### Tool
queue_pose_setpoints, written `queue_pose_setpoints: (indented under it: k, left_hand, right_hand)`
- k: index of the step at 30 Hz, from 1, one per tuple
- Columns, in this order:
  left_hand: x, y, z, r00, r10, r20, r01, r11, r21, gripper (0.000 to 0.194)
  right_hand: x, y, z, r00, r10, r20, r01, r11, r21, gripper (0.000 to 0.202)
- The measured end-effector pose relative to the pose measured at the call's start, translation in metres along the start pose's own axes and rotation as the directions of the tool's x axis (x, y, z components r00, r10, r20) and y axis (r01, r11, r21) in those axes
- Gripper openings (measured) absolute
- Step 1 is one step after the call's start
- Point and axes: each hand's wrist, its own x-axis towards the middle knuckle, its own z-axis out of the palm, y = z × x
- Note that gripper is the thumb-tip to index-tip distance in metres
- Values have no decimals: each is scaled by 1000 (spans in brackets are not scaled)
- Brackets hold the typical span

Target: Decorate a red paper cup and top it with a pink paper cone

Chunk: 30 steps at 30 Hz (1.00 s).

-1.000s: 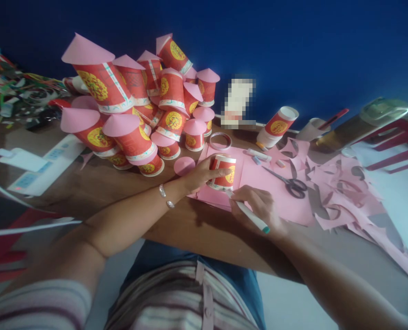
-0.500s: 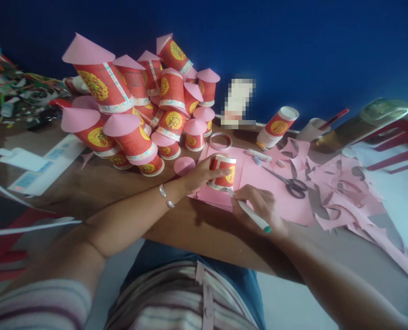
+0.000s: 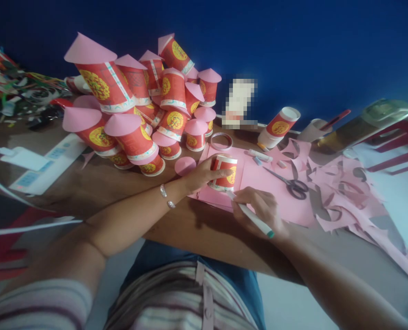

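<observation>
A red paper cup [image 3: 225,182] with a yellow emblem stands rim-down or base-down, I cannot tell which, on pink paper [image 3: 259,183]. My left hand [image 3: 204,174] is wrapped round its left side, thumb across the front. In my right hand [image 3: 259,206] is a white marker [image 3: 255,221] with a green end, its other tip close to the cup's lower edge. Scissors [image 3: 295,187] with dark handles lie on the paper to the right. A pink disc [image 3: 185,166] lies left of the cup, and a tape roll [image 3: 221,141] behind it.
Many red cups with pink cones [image 3: 121,123] are piled at the left back. Pink scraps [image 3: 344,197] spread to the right. Behind are stacked cups [image 3: 278,127] and a bottle [image 3: 365,123]. A white power strip [image 3: 49,165] lies at the left.
The marker and my right hand have shifted slightly, the green end a little lower and to the right. My left hand still holds the cup.
</observation>
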Motion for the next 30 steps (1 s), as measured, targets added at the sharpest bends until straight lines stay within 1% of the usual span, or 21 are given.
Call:
queue_pose_setpoints:
  k: [5, 10, 23, 30]
  left_hand:
    - [-2, 2, 1, 1000, 1, 4, -1, 1000, 14, 73]
    - [-1, 0, 0, 1000, 6, -2, -6, 999, 38, 73]
    - [-1, -1, 0, 1000, 19, -4, -18, 996, 83, 73]
    - [-3, 0, 1, 1000, 27, -6, -26, 992, 123, 75]
  right_hand:
    - [0, 0, 2, 1000, 8, 13, -8, 1000, -7, 17]
    - [-1, 1, 3, 1000, 14, 16, -14, 1000, -20, 16]
    - [-1, 2, 4, 999, 30, 27, -30, 1000, 9, 16]
    - [3, 1, 3, 1000, 6, 17, -6, 1000, -1, 17]
